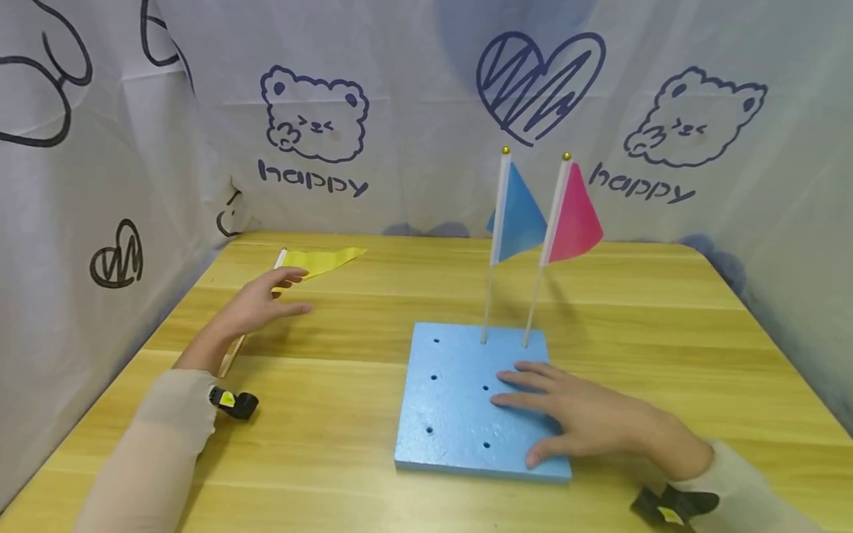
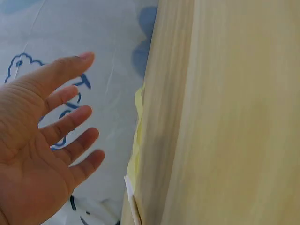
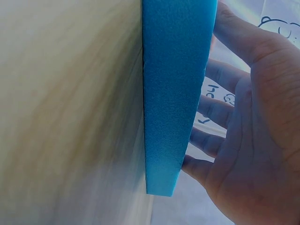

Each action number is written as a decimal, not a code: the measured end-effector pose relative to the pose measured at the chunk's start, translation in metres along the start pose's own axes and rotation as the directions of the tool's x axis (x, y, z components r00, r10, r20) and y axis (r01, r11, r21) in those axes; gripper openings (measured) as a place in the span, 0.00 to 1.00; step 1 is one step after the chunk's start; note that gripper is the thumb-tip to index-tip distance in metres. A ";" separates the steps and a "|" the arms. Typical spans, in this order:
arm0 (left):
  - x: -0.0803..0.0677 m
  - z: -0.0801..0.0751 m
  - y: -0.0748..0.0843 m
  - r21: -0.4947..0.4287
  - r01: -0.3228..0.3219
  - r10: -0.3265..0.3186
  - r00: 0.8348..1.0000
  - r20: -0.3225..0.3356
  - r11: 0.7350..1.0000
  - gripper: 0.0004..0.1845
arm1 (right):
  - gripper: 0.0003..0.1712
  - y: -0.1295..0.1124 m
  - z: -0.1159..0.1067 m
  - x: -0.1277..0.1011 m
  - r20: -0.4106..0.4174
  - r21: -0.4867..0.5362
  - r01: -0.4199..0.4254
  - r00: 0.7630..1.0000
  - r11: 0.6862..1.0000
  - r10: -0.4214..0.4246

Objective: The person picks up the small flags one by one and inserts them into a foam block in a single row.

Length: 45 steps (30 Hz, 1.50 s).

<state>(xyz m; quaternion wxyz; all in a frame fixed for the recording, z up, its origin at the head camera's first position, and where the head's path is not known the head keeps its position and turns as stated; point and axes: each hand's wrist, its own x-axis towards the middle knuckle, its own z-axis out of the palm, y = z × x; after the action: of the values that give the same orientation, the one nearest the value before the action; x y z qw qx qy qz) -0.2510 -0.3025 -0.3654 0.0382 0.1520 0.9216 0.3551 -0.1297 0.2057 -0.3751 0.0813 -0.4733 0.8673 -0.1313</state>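
Right hand point(image 3: 253, 140), fingers point(image 3: 213, 140) spread and straight, palm against the broad face of a blue foam board point(image 3: 173, 93) lying on the pale wooden table point(image 3: 70, 112).

Bear-print backdrop point(image 1: 313, 118) behind wooden table point(image 1: 333, 414)

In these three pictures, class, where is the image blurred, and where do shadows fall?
Head view: sharp, soft shadow under the left hand. Left wrist view: table grain soft. Right wrist view: table smeared at left, foam board edge crisp.
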 end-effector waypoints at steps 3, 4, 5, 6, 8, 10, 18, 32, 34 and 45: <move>-0.001 -0.005 -0.004 0.039 0.021 -0.021 1.000 -0.001 0.999 0.36 | 0.44 0.000 -0.001 -0.001 0.008 0.009 -0.011 1.000 1.000 0.011; -0.001 -0.006 -0.005 0.044 0.027 -0.027 1.000 0.002 0.999 0.36 | 0.44 0.000 -0.001 -0.001 0.012 0.014 -0.019 1.000 1.000 0.018; -0.001 -0.007 -0.006 0.049 0.037 -0.037 0.999 0.005 0.998 0.36 | 0.44 0.001 -0.002 -0.001 0.015 0.015 -0.025 1.000 1.000 0.025; -0.001 -0.009 -0.008 0.052 0.044 -0.045 0.999 0.010 0.998 0.37 | 0.44 0.000 -0.002 -0.002 0.018 0.018 -0.031 0.999 0.999 0.030; -0.002 -0.011 -0.010 0.057 0.064 -0.065 0.998 0.020 0.996 0.38 | 0.44 0.000 -0.003 -0.002 0.022 0.019 -0.038 0.999 0.999 0.037; -0.002 -0.014 -0.014 0.064 0.088 -0.090 0.996 0.026 0.994 0.39 | 0.44 0.000 -0.004 -0.002 0.020 0.017 -0.041 0.999 0.999 0.040; -0.004 -0.020 -0.032 0.100 0.115 -0.121 0.991 0.059 0.988 0.41 | 0.44 0.000 -0.004 -0.003 0.008 0.007 -0.029 1.000 1.000 0.029; -0.021 -0.034 -0.061 0.085 0.073 -0.083 0.989 0.119 0.994 0.35 | 0.44 -0.001 -0.002 -0.001 -0.007 -0.003 -0.005 1.000 1.000 0.005; -0.023 -0.036 -0.063 0.095 0.066 -0.078 0.989 0.126 0.993 0.36 | 0.44 -0.001 -0.002 -0.001 -0.006 0.001 -0.004 1.000 1.000 0.004; -0.034 -0.040 -0.071 0.117 0.034 -0.052 0.987 0.152 0.993 0.36 | 0.44 -0.002 -0.001 -0.001 0.024 0.031 -0.032 0.999 0.999 0.031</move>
<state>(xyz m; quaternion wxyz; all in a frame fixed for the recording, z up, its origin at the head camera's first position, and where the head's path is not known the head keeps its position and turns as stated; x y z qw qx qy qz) -0.2440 -0.3887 -0.3841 0.1086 0.1612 0.9376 0.2883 -0.1281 0.2057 -0.3733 0.1010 -0.4596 0.8715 -0.1378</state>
